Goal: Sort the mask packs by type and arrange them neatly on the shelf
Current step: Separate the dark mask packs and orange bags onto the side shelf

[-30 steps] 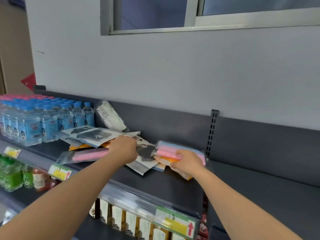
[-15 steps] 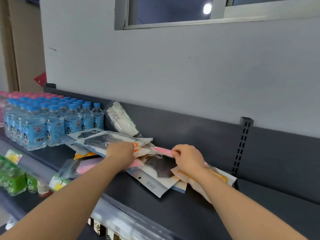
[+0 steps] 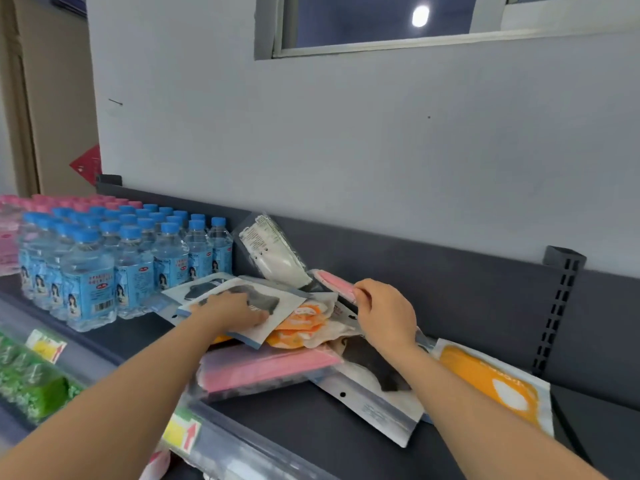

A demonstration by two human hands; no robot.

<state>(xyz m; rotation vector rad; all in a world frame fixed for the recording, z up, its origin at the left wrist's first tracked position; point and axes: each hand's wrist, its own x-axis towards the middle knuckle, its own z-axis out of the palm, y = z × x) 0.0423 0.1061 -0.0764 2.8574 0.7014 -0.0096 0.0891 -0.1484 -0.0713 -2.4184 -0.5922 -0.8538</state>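
Sorting, early: right grip [image 3: 384, 313] pinches pink pack [image 3: 333, 282]; left grip [image 3: 235, 308], flat, pins black-mask pack [image 3: 277, 301]; next, draw pink free

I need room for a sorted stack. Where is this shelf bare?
Bare shelf: right of the orange pack, past the slotted post, and along the front edge by the long pink pack. Crowded: the pile under the left hand, the small pink pack in the right hand, and the bottles at left.
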